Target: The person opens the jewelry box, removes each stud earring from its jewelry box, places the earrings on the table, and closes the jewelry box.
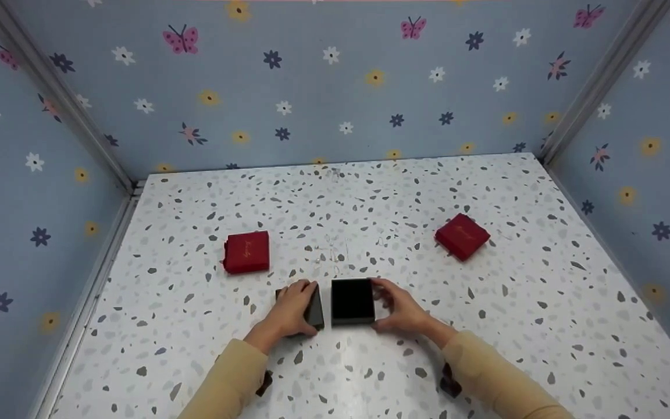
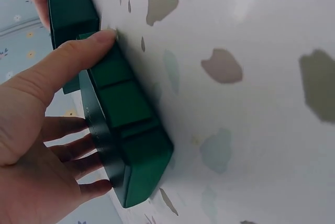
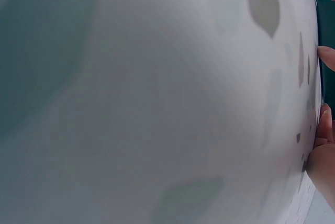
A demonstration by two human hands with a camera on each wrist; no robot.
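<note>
In the head view my left hand (image 1: 292, 309) grips a dark green box (image 1: 314, 313), thumb on its near edge and fingers over the far side. The left wrist view shows this box (image 2: 128, 103) as a shiny green block with seams across its side. Just right of it stands a square box (image 1: 352, 301) with a black inside facing up, its outer wall dark green. My right hand (image 1: 403, 308) holds that box by its right corners, between thumb and fingers. A narrow gap parts the two boxes. In the right wrist view the dark green box (image 3: 327, 85) shows only at the edge.
A red box (image 1: 247, 252) with gold lettering lies beyond my left hand. Another red box (image 1: 462, 237), turned at an angle, is farther off to the right. Patterned blue panels (image 1: 335, 81) close in the speckled white table (image 1: 335, 215) at the back and sides.
</note>
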